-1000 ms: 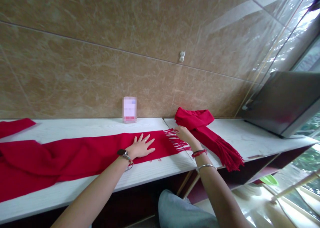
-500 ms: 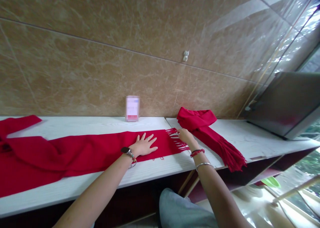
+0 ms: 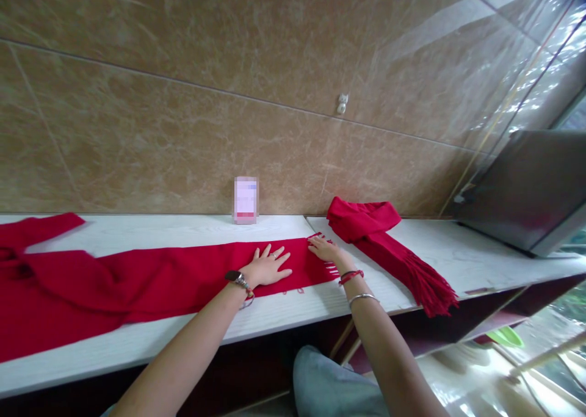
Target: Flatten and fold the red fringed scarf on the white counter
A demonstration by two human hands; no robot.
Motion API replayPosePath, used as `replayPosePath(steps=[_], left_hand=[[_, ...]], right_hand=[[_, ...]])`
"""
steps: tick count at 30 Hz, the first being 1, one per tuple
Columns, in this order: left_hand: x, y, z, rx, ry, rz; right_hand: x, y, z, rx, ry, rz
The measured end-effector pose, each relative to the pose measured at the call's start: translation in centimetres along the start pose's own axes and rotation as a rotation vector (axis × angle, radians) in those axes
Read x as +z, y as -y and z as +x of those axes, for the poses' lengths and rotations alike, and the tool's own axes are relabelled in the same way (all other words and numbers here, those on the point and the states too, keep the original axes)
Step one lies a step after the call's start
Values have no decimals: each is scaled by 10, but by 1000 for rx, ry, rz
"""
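A long red scarf (image 3: 169, 276) lies along the white counter, flat near my hands and loosely bunched towards the left. My left hand (image 3: 269, 266) rests palm down on the flat part with its fingers spread. At the scarf's fringed right end, my right hand (image 3: 327, 250) lies over the upper fringe, fingers stretched out towards the left. Some white-looking gaps show between the fringe strands below that hand. A second red scarf (image 3: 389, 243) is to the right, looped at the back, with its fringe hanging by the counter's front edge.
A blurred phone-like object (image 3: 246, 200) stands upright against the tiled wall. The white counter (image 3: 256, 316) runs left to right above dark open shelves. A dark grey appliance (image 3: 526, 191) sits at the right end. Below it, a green basin (image 3: 506, 336) is partly visible.
My right hand has moved slightly left, from pinching at the fringe to lying with its fingers stretched over the scarf's end. My left hand stays spread on the scarf.
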State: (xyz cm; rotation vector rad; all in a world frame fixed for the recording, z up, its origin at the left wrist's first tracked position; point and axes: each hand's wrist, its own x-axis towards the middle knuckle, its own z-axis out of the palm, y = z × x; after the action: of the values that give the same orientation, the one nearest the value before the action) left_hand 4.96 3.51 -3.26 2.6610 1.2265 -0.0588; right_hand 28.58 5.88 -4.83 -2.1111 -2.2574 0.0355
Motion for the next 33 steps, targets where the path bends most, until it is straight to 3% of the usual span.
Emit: replayPosePath(steps=[5, 12, 21, 25, 28, 33], left_hand=[[-2, -2, -2, -5, 5, -13], [-2, -2, 0, -5, 2, -5], [2, 1, 1, 9, -8, 15], [1, 0, 0, 4, -7, 16], [-1, -1, -1, 6, -3, 19], [-1, -1, -1, 2, -1, 30]], right_hand=[[-2, -19, -6, 172, -21, 5], [-3, 8, -1, 13, 9, 39], [6, -8, -8, 159, -109, 30], [3, -1, -6, 56, -203, 29], [2, 5, -5, -22, -191, 39], [5, 5, -3, 40, -187, 36]])
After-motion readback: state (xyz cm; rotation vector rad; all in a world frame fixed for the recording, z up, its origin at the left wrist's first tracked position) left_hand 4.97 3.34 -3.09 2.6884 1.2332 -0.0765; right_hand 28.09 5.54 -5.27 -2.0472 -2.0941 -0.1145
